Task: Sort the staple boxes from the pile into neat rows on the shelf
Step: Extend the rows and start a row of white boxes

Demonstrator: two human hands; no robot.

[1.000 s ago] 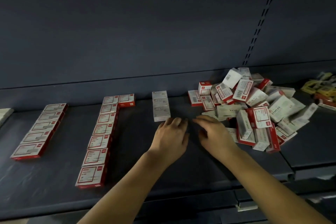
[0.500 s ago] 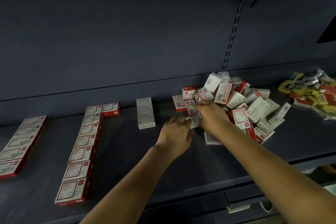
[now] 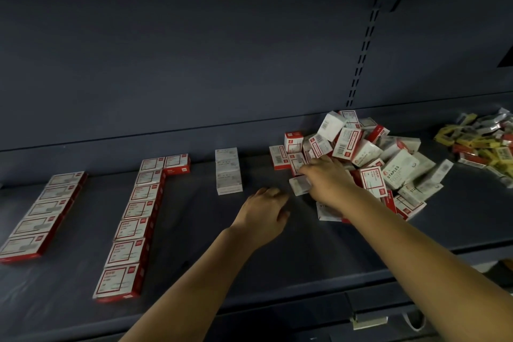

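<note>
- The right hand (image 3: 329,182) reaches into the near left edge of the pile of staple boxes (image 3: 369,164), palm down, fingers curved over a pale box (image 3: 299,185) at the pile's edge; whether it actually grips that box cannot be told, since the fingertips are hidden.
- The left hand (image 3: 263,212) rests low over the dark shelf (image 3: 277,272), just left of the pile, palm down with fingers loosely bent and holding nothing.
- The pile lies jumbled on the right part of the shelf, red-and-white boxes tilted every way, one reading "STAPLES" (image 3: 397,173).
- A short white row (image 3: 228,171) stands just left of the hands, running front to back.
- Further left a long red-and-white row (image 3: 133,223) runs toward the shelf's front edge, with one extra box (image 3: 177,163) beside its far end.
- Another red-and-white row (image 3: 41,215) lies at the far left.
- Yellow and red packets (image 3: 483,144) lie heaped at the far right, apart from the pile.
</note>
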